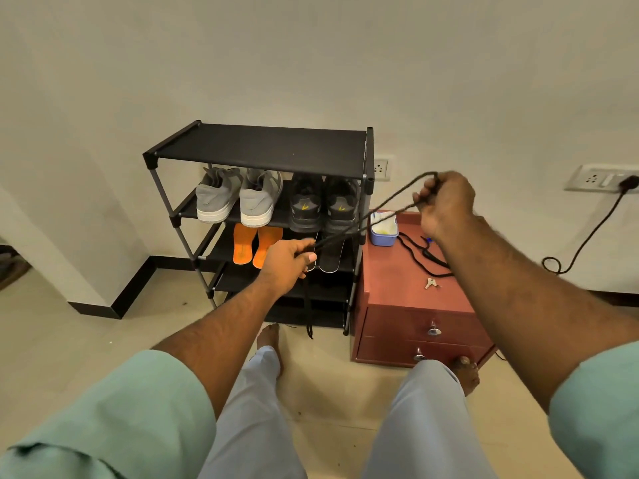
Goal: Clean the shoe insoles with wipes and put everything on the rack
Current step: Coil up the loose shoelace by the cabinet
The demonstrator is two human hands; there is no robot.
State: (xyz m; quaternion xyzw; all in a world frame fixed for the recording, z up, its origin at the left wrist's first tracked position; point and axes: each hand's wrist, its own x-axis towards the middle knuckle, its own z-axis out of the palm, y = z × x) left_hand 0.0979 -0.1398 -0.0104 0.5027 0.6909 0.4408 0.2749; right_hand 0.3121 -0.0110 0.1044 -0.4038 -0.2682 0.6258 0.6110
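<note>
At frame centre a black rack point(262, 146) stands on the beige tile floor point(86, 340) against a white wall point(311, 57); orange insoles point(256, 246) lie on its third shelf; left grip point(288, 261) and right grip point(446, 202) both pinch a black shoelace point(373, 216) stretched between them; a red worktop point(397, 281) at right carries a wipes tub point(383, 229).
</note>
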